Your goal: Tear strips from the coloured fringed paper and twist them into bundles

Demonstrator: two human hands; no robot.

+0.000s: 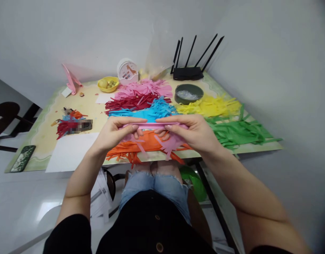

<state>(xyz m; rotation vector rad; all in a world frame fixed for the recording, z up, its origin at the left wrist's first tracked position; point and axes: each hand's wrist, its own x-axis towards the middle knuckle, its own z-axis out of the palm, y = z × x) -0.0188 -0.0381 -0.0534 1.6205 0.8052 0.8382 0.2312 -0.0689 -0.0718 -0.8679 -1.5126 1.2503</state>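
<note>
A pink fringed strip [155,125] is stretched level between my two hands, above the table's front edge. My left hand [117,132] pinches its left end between thumb and fingers. Its right end is gripped the same way by my right hand [190,131]. Pink fringe tails hang below both hands. Beneath them lies an orange fringed piece [149,141], partly covered by the pink tails. Just beyond my fingers is a blue fringed piece [143,113], and a green one [239,132] spreads to the right of my right hand.
Dark red [133,103], pink [146,88] and yellow [212,106] fringed pieces lie farther back. Around them stand a dark round bowl [189,93], a black router [188,73] and a yellow fruit bowl [108,84]. At left are a stapler-like tool [85,126], white paper [71,153] and a phone [23,158].
</note>
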